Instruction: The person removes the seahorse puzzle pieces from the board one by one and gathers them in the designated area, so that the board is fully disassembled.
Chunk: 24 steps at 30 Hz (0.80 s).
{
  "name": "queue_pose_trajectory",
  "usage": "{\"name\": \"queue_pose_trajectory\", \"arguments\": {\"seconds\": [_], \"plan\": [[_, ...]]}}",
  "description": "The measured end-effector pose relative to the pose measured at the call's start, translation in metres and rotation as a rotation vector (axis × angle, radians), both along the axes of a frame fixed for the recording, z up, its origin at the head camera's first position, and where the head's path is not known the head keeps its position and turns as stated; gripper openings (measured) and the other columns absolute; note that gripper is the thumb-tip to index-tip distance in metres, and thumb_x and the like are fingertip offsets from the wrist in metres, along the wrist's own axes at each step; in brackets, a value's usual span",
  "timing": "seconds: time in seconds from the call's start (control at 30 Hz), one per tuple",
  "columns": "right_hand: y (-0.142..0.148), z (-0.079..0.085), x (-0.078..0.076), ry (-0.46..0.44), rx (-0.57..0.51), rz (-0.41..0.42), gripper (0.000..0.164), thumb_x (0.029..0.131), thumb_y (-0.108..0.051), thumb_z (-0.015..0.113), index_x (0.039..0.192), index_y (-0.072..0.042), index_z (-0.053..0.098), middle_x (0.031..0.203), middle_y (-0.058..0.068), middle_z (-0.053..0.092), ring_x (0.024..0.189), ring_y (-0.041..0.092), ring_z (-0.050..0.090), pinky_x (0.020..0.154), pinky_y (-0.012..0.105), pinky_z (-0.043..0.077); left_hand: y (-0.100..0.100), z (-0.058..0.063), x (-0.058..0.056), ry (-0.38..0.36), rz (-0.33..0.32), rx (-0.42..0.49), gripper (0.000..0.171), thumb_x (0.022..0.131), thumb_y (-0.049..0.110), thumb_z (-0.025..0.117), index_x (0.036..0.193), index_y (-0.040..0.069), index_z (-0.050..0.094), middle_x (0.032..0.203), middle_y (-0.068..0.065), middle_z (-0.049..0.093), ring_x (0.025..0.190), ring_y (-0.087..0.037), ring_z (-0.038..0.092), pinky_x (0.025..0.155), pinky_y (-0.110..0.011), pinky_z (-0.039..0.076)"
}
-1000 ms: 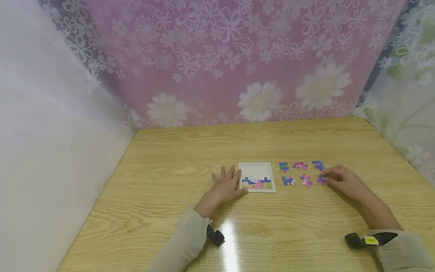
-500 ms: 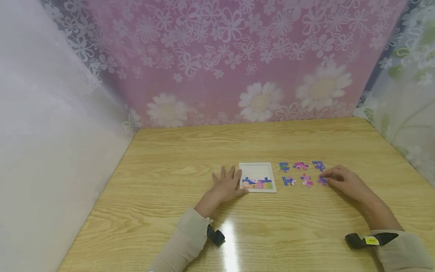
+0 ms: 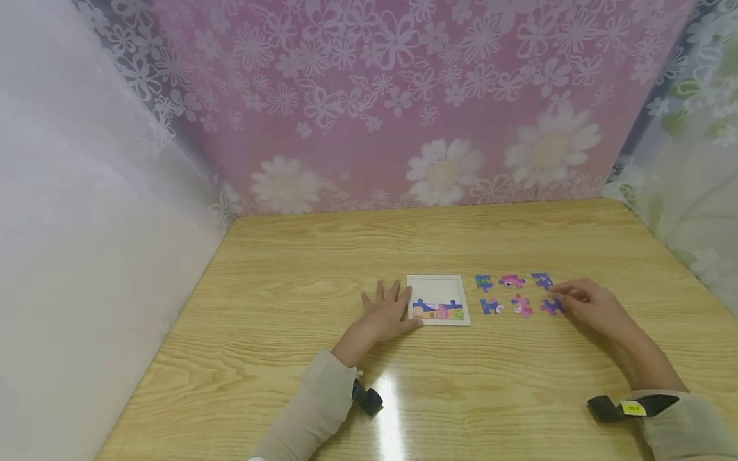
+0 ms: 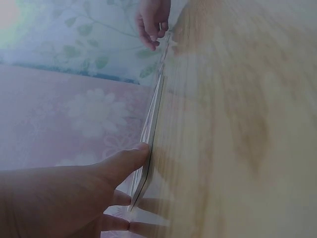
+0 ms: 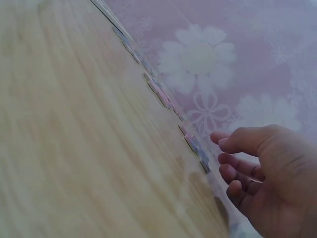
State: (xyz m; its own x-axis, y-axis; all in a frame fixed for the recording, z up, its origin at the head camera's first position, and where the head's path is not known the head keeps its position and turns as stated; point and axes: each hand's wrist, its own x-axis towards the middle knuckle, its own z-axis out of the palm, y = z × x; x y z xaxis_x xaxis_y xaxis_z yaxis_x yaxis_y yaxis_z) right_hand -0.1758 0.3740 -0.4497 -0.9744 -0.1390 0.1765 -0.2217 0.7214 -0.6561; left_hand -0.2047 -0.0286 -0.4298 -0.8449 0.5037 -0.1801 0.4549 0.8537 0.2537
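Note:
A white puzzle frame (image 3: pixel 438 323) lies on the table, a row of joined jigsaw pieces (image 3: pixel 438 312) along its near side. My left hand (image 3: pixel 383 318) rests with spread fingers at its left edge; in the left wrist view the thumb (image 4: pixel 126 161) touches the frame's edge (image 4: pixel 155 116). My right hand (image 3: pixel 596 310) hovers at a purple-blue jigsaw piece (image 3: pixel 552 307), holding nothing. In the right wrist view its fingers (image 5: pixel 237 166) are loosely bent, apart from the nearest piece (image 5: pixel 195 148).
Other loose pieces lie in two rows right of the frame: a blue-green piece (image 3: pixel 483 282), a pink one with an eye (image 3: pixel 511 282), a starred blue one (image 3: pixel 542 280), a blue-white one (image 3: pixel 491 307) and a pink one (image 3: pixel 522 306). A flowered curtain (image 3: pixel 403 128) hangs behind the table.
My right hand has let go of the purple-blue piece and drawn slightly right and up, so more of that piece shows. The left hand stays at the frame.

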Motion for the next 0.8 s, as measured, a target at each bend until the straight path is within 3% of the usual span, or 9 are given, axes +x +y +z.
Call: {"name": "queue_pose_trajectory", "arguments": {"seconds": [0.27, 0.53, 0.8], "plan": [[-0.026, 0.022, 0.0, 0.01, -0.07, -0.001, 0.03, 0.096, -0.022, 0.049, 0.115, 0.001, 0.058, 0.106, 0.016, 0.053, 0.078, 0.005, 0.051, 0.057, 0.031, 0.046, -0.001, -0.002, 0.0, 0.01, 0.009, -0.011, 0.076, 0.09, 0.055, 0.046, 0.148, 0.014, 0.02, 0.15, -0.015, 0.012, 0.133, -0.045, 0.002, 0.095, -0.068, 0.008], [-0.078, 0.031, -0.008, -0.058, -0.2, 0.156, 0.027, 0.096, -0.015, 0.051, 0.113, 0.005, 0.058, 0.101, 0.02, 0.054, 0.072, 0.024, 0.055, 0.052, 0.033, 0.05, 0.0, -0.002, -0.002, 0.007, 0.001, -0.015, 0.076, 0.09, 0.055, 0.044, 0.148, 0.014, 0.018, 0.151, -0.015, 0.01, 0.133, -0.045, 0.0, 0.095, -0.068, 0.006], [-0.129, 0.034, -0.021, -0.077, -0.157, 0.237, 0.022, 0.094, -0.014, 0.054, 0.108, 0.001, 0.062, 0.102, 0.015, 0.056, 0.077, 0.027, 0.055, 0.056, 0.033, 0.047, 0.001, -0.002, -0.002, 0.01, 0.007, -0.043, 0.076, 0.09, 0.057, 0.043, 0.148, 0.015, 0.018, 0.151, -0.013, 0.01, 0.133, -0.043, 0.002, 0.096, -0.067, 0.008]]}}
